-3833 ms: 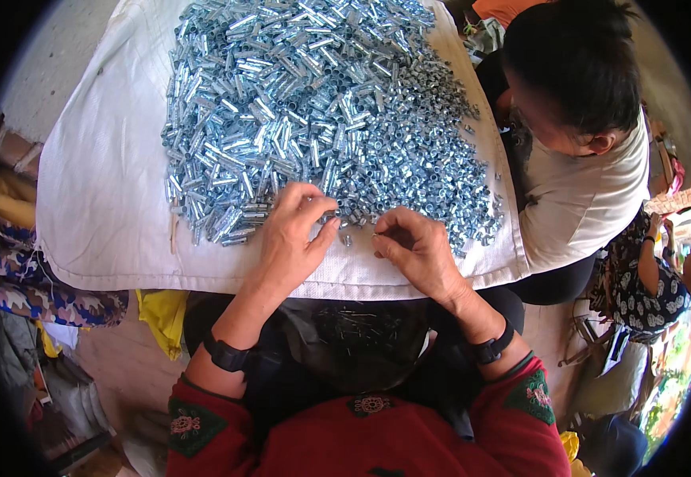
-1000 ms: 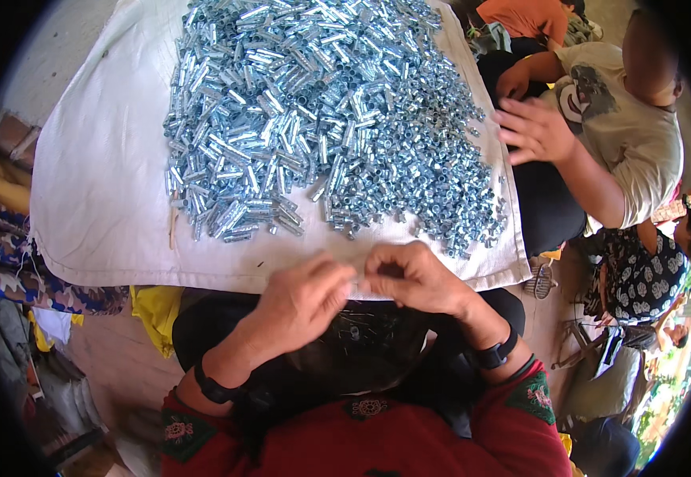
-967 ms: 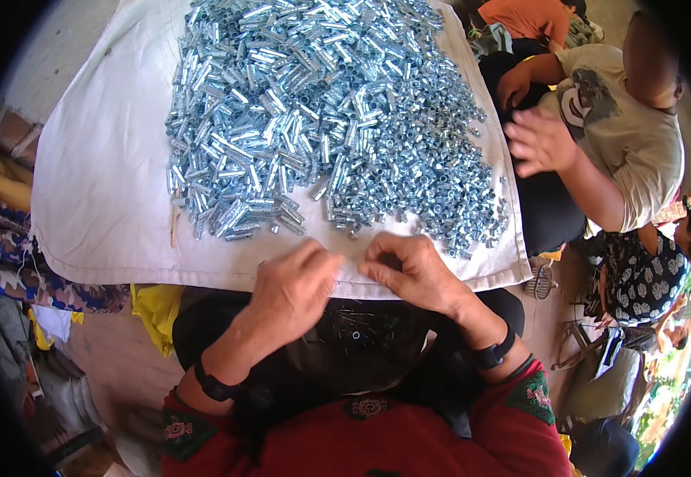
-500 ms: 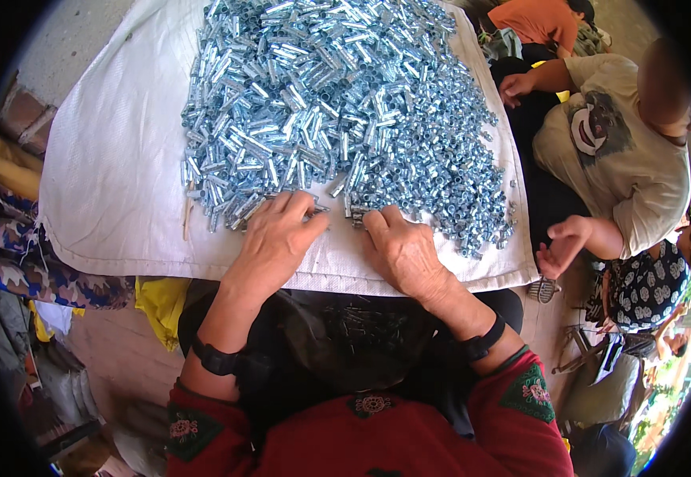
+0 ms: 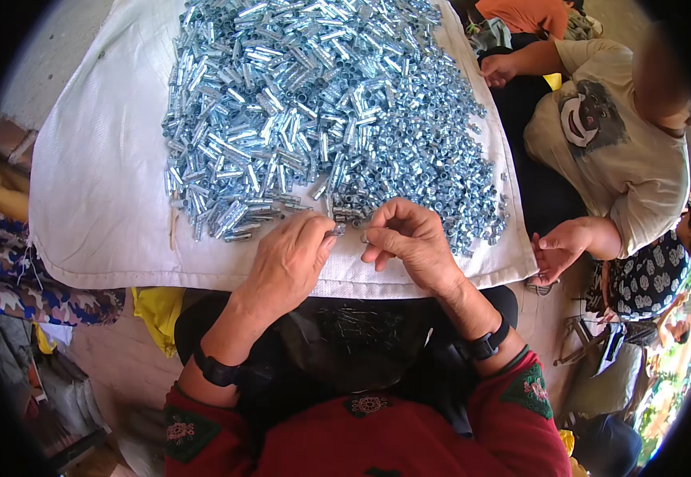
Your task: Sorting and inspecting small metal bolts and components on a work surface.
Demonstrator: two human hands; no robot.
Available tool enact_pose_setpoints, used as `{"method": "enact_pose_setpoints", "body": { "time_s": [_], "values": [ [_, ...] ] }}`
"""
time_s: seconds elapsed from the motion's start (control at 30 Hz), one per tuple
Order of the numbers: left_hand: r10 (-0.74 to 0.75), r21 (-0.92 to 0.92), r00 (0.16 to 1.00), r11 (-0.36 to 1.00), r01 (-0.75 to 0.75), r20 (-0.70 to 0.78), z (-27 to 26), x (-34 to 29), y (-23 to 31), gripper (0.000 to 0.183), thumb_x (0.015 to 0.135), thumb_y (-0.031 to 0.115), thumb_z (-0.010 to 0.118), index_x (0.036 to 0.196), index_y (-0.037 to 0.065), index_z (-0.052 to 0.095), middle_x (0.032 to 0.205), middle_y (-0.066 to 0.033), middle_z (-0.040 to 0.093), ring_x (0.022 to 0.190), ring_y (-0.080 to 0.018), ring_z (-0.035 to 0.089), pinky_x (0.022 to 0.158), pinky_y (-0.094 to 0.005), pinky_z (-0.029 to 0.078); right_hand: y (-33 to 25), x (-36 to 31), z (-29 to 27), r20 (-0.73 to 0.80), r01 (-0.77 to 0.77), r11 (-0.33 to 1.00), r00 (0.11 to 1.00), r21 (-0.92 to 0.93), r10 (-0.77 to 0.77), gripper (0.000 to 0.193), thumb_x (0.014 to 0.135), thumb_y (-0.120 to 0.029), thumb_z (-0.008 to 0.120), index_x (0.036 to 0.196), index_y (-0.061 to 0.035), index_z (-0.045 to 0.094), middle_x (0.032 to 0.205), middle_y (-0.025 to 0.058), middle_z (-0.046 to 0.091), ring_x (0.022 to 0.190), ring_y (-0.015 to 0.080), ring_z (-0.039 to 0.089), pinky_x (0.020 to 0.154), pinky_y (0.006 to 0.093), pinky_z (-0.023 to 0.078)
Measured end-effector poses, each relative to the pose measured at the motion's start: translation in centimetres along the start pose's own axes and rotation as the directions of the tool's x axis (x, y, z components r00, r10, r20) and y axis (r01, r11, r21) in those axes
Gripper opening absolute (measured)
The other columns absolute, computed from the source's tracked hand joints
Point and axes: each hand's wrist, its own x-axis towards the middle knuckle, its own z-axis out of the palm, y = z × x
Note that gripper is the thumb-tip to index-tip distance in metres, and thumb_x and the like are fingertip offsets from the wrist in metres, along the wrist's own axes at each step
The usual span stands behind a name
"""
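My left hand (image 5: 288, 258) is closed, its fingertips pinching a silvery metal tube (image 5: 336, 230) whose end sticks out toward the right. Opposite it, my right hand (image 5: 413, 242) pinches a small metal piece (image 5: 365, 236) between thumb and forefinger; most of that piece is hidden, but it looks like one of the short rings. The two pieces are a little apart. Just beyond my hands lies a heap of long slotted metal tubes (image 5: 258, 135), merging on the right into a spread of short metal rings (image 5: 433, 167).
A white woven cloth (image 5: 99, 191) lies under the heap, its near edge hanging before my lap. In my lap sits a dark bag (image 5: 353, 342) with thin shiny pieces in it. Another person (image 5: 615, 143) sits close on the right, a hand (image 5: 560, 246) beside the cloth's corner.
Both hands have drawn back from the heap's near edge and lifted, now with metal pieces at the fingertips. My right hand has turned into a pinch. The view has shifted slightly.
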Motion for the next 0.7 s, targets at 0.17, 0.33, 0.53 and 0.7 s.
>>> {"method": "enact_pose_setpoints", "body": {
  "time_s": [0.17, 0.33, 0.53, 0.7],
  "values": [
    [-0.108, -0.336, 0.992, 0.933, 0.124, 0.067, -0.10, -0.08, 0.29, 0.014, 0.084, 0.004, 0.057, 0.096, -0.001, 0.054, 0.078, -0.0105, 0.055, 0.068, -0.0204, 0.057, 0.059, -0.0305, 0.045, -0.05, -0.14, 0.44, -0.027, 0.011, 0.997, 1.000, 0.075, -0.009, 0.013, 0.087, -0.005, 0.055, 0.098, 0.0015, 0.057, 0.081, 0.0070, 0.061, 0.063, 0.0145, 0.064, 0.051, 0.0220, 0.051],
    [-0.206, -0.619, 0.973, 0.752, 0.227, 0.106, 0.76, -0.64, -0.45, 0.018, 0.086, 0.006, 0.058, 0.102, -0.002, 0.055, 0.080, -0.0055, 0.056, 0.069, -0.0087, 0.054, 0.060, -0.0221, 0.044, -0.07, -0.26, 0.56, 0.001, -0.007, 0.998, 1.000, 0.067, 0.007, 0.014, 0.087, -0.008, 0.056, 0.097, 0.0013, 0.057, 0.080, 0.0084, 0.061, 0.061, 0.0147, 0.063, 0.050, 0.0223, 0.051],
    [-0.327, -0.768, 0.911, 0.505, 0.394, 0.253, 0.48, -0.61, 0.27, 0.017, 0.089, 0.006, 0.055, 0.103, -0.003, 0.055, 0.079, -0.0011, 0.054, 0.066, -0.0037, 0.052, 0.056, -0.0173, 0.042, 0.18, -0.11, 0.70, 0.005, -0.053, 0.989, 0.999, 0.137, 0.052, 0.013, 0.087, -0.011, 0.059, 0.091, 0.0005, 0.057, 0.075, 0.0090, 0.061, 0.053, 0.0135, 0.060, 0.046, 0.0222, 0.049],
    [-0.323, -0.779, 0.909, 0.484, 0.399, 0.264, 0.69, -0.53, 0.20, 0.018, 0.088, 0.009, 0.057, 0.103, -0.002, 0.056, 0.070, 0.0016, 0.053, 0.056, -0.0017, 0.047, 0.049, -0.0161, 0.038, 0.34, -0.05, 0.71, 0.007, -0.065, 0.980, 0.998, 0.191, 0.065, 0.012, 0.086, -0.011, 0.060, 0.089, 0.0002, 0.057, 0.073, 0.0086, 0.061, 0.047, 0.0119, 0.056, 0.042, 0.0211, 0.045]
  ]
}}
